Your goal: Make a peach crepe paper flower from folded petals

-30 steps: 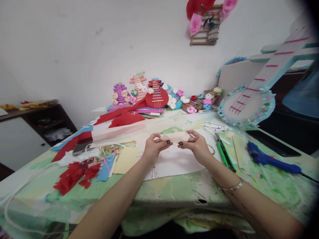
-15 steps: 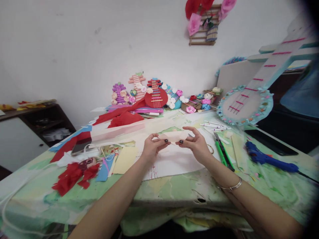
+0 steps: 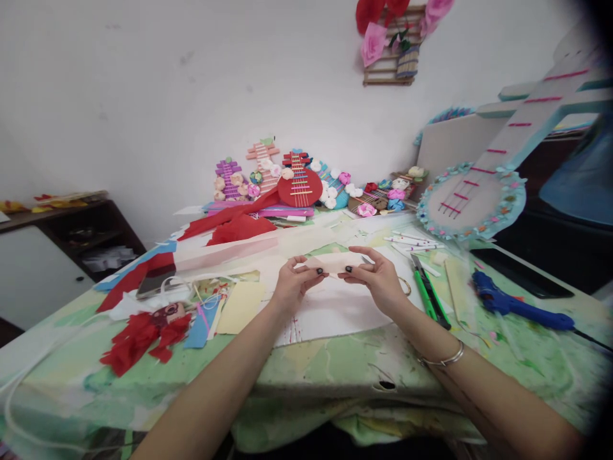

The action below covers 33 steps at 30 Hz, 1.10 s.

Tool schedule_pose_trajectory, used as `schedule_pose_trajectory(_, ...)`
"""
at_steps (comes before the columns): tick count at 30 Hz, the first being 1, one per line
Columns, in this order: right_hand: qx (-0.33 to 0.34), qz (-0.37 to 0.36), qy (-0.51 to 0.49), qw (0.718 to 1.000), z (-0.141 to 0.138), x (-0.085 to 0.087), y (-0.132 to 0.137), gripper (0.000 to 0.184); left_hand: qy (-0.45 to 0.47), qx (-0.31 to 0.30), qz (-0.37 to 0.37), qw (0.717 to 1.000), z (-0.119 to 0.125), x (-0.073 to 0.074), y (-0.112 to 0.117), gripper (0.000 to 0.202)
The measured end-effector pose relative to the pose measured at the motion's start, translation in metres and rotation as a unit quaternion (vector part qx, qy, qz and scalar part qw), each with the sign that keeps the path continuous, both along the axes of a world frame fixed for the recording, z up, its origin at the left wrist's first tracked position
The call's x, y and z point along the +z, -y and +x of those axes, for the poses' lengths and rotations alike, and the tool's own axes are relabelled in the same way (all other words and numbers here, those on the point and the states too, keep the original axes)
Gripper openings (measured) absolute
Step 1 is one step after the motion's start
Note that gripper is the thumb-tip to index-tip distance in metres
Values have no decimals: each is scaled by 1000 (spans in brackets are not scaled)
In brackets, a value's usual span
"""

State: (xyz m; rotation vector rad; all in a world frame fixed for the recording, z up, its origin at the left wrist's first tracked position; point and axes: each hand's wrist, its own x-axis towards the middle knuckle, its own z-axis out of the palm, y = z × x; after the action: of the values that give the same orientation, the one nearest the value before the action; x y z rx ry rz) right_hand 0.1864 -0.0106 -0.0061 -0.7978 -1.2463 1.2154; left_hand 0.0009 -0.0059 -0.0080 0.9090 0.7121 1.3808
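Landmark: white sheet (image 3: 335, 313), lying flat on the table (image 3: 330, 367) in front of the person.
Left hand (image 3: 292, 284): above the far left part of the white sheet; thumb and fingertips pinch the left end of the paper piece (image 3: 335, 262).
Right hand (image 3: 378, 278): above the far right part of the white sheet; thumb below and fingers on top grip the right end of the paper piece.
Paper piece: pale pink, held level between both hands, just above the far edge of the white sheet (clear of its surface).
Bracelet (image 3: 443, 361): on the right wrist, at the near right of the white sheet.
Green knife (image 3: 426, 294): just beside the right edge of the white sheet.
Glue gun (image 3: 517, 306): blue, well to the right of the white sheet, beyond the green knife.
Yellow card (image 3: 242, 306): touching the left edge of the white sheet.
Red crepe paper (image 3: 138, 338): well to the left of the white sheet.
Red guitar model (image 3: 301, 185): far behind the white sheet, against the wall.
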Motion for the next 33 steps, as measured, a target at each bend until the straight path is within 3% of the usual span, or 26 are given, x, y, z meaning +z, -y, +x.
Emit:
schedule_pose_trajectory(4, 3, 6, 7, 1000, 0, -1, -1, 51, -18, -23, -1, 1000, 1, 0, 1, 50)
schedule_pose_trajectory(11, -14, -17, 2, 1000, 0, -3, -4, 46, -47, -7, -10, 999, 1, -2, -2, 49)
schedule_pose_trajectory(16, 11, -22, 13, 1000, 0, -1, -3, 44, -66, -18, -9, 998, 1, -2, 0, 47)
schedule_pose_trajectory(22, -3, 10, 65, 998, 0, -2, -4, 29, -96, -57, -3, 994, 0, 1, 3, 46)
schedule_pose_trajectory(26, -7, 22, 90, 996, 1, -3, -5, 23, -113, -65, -6, 991, -1, 1, 1, 35)
schedule_pose_trajectory(33, -3, 23, 110, 994, 1, -3, -4, 25, -103, -63, -9, 993, -2, 0, -1, 32)
